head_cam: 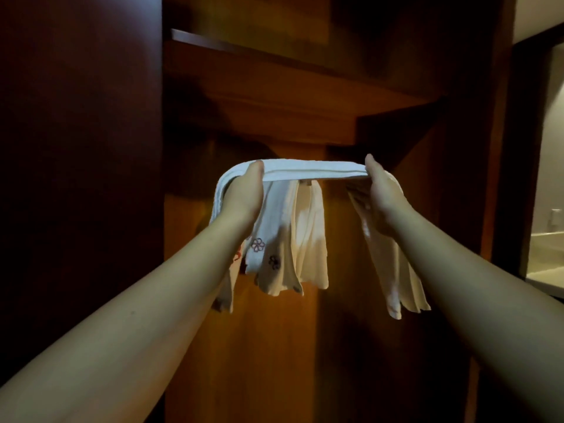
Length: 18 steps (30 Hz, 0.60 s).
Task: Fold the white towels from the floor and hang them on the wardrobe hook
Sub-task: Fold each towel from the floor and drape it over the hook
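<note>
A folded white towel [314,171] is stretched level between my two hands, in front of the open wardrobe. My left hand [244,193] grips its left end, thumb on top. My right hand [383,193] grips its right end, and that end hangs down past my wrist [393,270]. Just below the stretched span, a small hook [306,182] shows on the wardrobe's back panel. More white cloth with small flower prints [290,239] hangs beneath the hook and my left hand; whether it is on the hook or is part of the held towel I cannot tell.
A dark wooden door panel [79,178] fills the left. A wooden shelf [274,87] runs above the hands inside the wardrobe. The wardrobe's right side panel [476,148] stands close to my right arm. A lit room opening [546,178] lies at the far right.
</note>
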Each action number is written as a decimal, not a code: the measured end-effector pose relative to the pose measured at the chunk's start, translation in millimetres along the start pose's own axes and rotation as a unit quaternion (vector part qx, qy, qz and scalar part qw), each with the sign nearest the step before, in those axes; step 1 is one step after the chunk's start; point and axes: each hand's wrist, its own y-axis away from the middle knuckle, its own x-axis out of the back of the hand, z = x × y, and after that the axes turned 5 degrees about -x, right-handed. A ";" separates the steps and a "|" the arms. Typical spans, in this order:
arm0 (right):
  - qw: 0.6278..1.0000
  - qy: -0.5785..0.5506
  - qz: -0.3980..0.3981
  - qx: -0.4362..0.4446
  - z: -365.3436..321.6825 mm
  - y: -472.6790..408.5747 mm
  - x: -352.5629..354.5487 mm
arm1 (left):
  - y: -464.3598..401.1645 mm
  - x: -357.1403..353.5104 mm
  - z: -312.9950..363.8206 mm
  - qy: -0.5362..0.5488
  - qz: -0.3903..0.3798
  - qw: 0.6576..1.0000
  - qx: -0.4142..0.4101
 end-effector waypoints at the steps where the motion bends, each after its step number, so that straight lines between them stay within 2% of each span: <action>1: 1.000 0.004 -0.009 0.008 1.5 -15.8 -1.6 | -13.1 -3.5 -2.8 -0.001 0.004 1.000 0.002; 6: 0.996 0.042 -0.065 0.038 10.4 -96.9 -10.3 | -74.1 -19.3 -16.8 0.011 0.019 1.000 0.000; 12: 0.970 0.114 -0.215 0.025 19.8 -185.6 -28.4 | -143.5 -43.2 -40.7 0.005 0.074 0.997 0.009; 18: 0.952 0.111 -0.285 0.025 47.4 -262.9 -49.3 | -202.2 -55.8 -80.4 -0.033 0.096 0.995 0.003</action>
